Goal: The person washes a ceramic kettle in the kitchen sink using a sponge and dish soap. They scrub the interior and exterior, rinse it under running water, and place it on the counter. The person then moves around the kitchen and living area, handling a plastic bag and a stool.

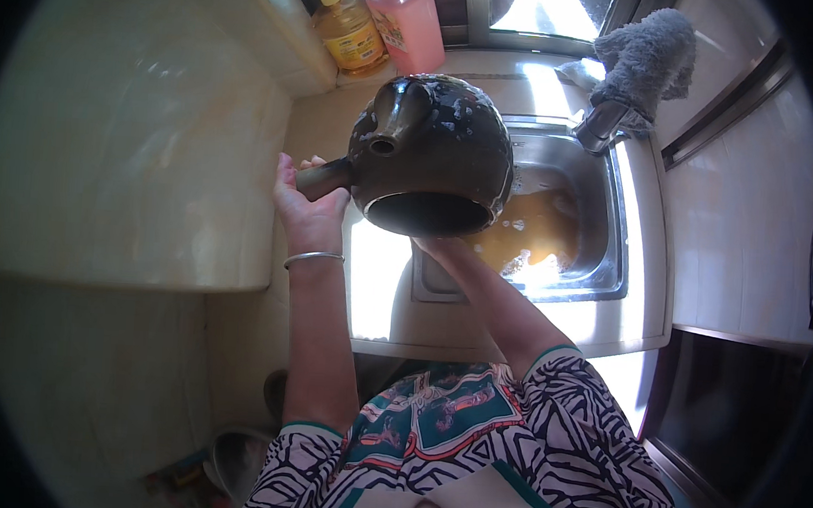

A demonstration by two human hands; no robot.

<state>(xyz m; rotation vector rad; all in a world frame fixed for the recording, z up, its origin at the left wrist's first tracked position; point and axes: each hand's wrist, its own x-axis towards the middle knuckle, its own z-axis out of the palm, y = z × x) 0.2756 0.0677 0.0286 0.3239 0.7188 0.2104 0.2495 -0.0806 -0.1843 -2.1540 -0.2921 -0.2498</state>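
A dark glazed ceramic pot [447,159] with a short spout and a side handle is held up above the counter, left of the sink. Its round mouth is tipped toward me, and white suds cling to its upper side. My left hand [313,210], with a metal bangle at the wrist, grips the side handle. My right hand [435,244] is mostly hidden beneath the pot, apparently supporting it; its fingers are out of sight. Brownish, sudsy water [537,227] stands in the steel sink [598,266], behind my right forearm.
A yellow-capped bottle [355,41] and a pink pump bottle [410,31] stand at the back by the window. A grey cloth [645,59] is draped over the faucet [599,126] at the sink's right. A tiled wall [134,132] borders the left side.
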